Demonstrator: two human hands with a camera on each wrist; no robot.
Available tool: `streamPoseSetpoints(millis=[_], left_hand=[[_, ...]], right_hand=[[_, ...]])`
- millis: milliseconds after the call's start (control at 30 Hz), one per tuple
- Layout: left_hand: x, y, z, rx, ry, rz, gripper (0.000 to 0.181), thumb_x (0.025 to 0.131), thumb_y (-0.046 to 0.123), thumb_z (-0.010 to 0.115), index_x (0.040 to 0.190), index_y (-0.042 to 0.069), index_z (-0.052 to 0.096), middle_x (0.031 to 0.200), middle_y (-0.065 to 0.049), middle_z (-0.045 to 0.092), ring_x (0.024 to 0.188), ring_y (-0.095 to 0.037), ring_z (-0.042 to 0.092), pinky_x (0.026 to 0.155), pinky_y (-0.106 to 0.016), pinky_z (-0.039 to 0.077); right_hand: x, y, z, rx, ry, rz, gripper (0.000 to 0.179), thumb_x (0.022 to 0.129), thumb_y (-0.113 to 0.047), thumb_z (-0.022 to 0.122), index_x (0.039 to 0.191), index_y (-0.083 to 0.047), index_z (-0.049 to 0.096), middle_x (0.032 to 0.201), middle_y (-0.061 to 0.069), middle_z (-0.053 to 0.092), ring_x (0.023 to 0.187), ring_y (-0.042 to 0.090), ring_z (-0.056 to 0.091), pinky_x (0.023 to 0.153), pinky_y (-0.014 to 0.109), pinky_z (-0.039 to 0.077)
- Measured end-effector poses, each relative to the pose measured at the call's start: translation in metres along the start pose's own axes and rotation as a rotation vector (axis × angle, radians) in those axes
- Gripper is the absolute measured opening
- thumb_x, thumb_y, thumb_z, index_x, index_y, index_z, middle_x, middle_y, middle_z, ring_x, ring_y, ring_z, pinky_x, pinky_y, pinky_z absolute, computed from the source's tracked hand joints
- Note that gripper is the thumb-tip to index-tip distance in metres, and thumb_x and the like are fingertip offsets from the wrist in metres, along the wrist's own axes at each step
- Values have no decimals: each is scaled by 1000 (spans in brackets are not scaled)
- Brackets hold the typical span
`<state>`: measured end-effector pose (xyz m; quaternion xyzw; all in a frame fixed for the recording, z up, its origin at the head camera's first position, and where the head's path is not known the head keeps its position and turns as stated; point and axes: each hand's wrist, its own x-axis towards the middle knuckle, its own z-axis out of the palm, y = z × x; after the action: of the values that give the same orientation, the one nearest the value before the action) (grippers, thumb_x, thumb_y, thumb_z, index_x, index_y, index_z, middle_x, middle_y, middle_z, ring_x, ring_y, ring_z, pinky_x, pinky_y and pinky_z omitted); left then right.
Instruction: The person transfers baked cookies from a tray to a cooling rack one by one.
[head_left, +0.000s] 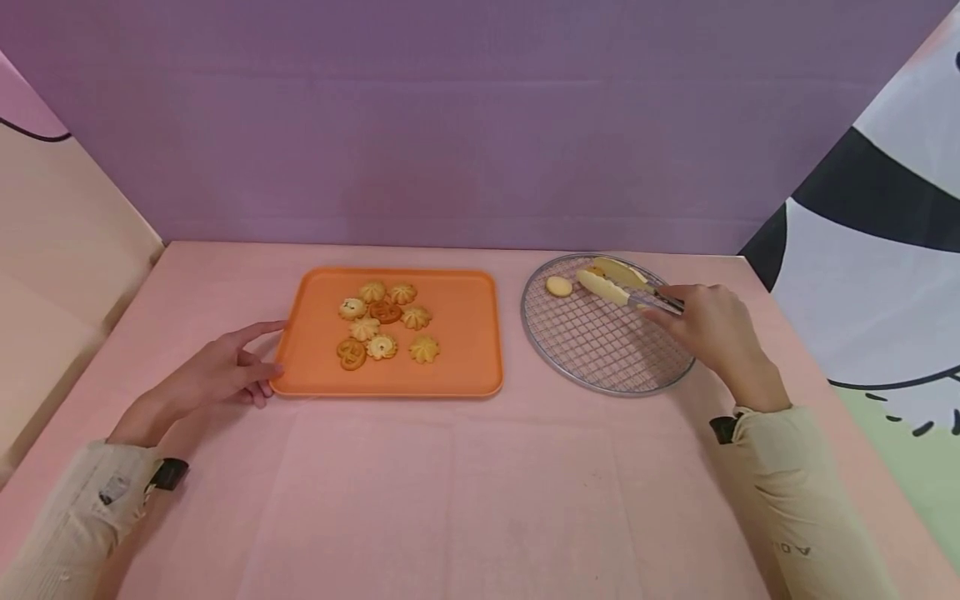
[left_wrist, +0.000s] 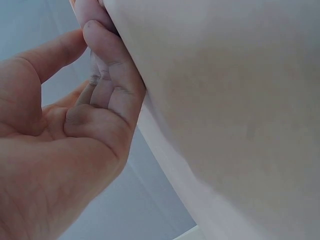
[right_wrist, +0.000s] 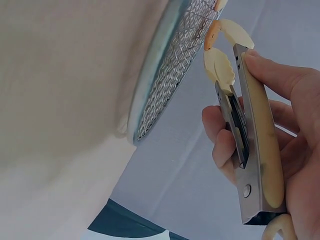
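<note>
My right hand (head_left: 712, 329) grips a pair of metal tongs (right_wrist: 260, 135) with cream-coloured tips. The tongs reach over a round wire rack (head_left: 600, 350), their tips spread around a small orange-brown cookie (right_wrist: 212, 34). Left of the tips, a pale round cookie (head_left: 558, 287) lies on the mesh. My left hand (head_left: 217, 367) is at the left side of an orange tray (head_left: 457, 333), index finger and thumb touching its edge and the other fingers loosely bent. Several cookies lie on the tray, among them a pale flower-shaped cookie (head_left: 424, 349) and a brown pretzel-shaped cookie (head_left: 351, 353).
A pink cloth (head_left: 450, 483) covers the table, with a strip of it showing between tray and rack. Behind the table stands a purple backdrop (head_left: 465, 150). On the right hangs a printed panel (head_left: 862, 275) in black, white and green.
</note>
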<state>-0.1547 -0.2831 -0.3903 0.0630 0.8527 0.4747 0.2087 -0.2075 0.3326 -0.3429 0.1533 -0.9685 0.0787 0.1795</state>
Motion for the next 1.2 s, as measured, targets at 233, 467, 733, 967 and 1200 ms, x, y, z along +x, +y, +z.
streamPoseSetpoints(millis=[233, 467, 733, 967, 1200], left_hand=[[1, 1, 1, 13, 2, 8, 76, 98, 11, 64, 158, 5, 18, 77, -12, 65, 63, -23, 65, 62, -31, 59], [1, 2, 1, 12, 3, 13, 76, 97, 10, 64, 158, 5, 18, 77, -13, 65, 63, -24, 65, 61, -31, 59], [2, 2, 2, 33, 12, 1, 76, 97, 11, 64, 158, 6, 19, 77, -11, 66, 64, -24, 65, 62, -31, 59], [2, 2, 2, 41, 17, -11, 76, 98, 11, 64, 158, 7, 19, 77, -11, 66, 64, -24, 65, 61, -31, 59], [1, 1, 2, 35, 21, -21, 76, 97, 13, 64, 158, 6, 18, 77, -11, 65, 65, -24, 65, 62, -31, 59]], right_hand=[[1, 1, 2, -13, -4, -10, 44, 82, -26, 83, 112, 5, 73, 52, 8, 58, 47, 20, 44, 45, 35, 34], [1, 3, 2, -17, -6, -4, 43, 82, -25, 83, 111, 5, 73, 63, 16, 66, 51, 23, 52, 47, 41, 42], [-1, 4, 3, -14, -40, 16, 45, 83, -25, 82, 113, 6, 71, 58, 11, 62, 50, 20, 46, 45, 34, 34], [-2, 4, 4, -8, -28, 17, 46, 82, -26, 82, 114, 6, 71, 52, 7, 57, 47, 19, 44, 44, 35, 35], [-2, 0, 2, -8, -34, 20, 48, 83, -27, 82, 115, 6, 71, 52, 6, 56, 49, 20, 45, 45, 36, 37]])
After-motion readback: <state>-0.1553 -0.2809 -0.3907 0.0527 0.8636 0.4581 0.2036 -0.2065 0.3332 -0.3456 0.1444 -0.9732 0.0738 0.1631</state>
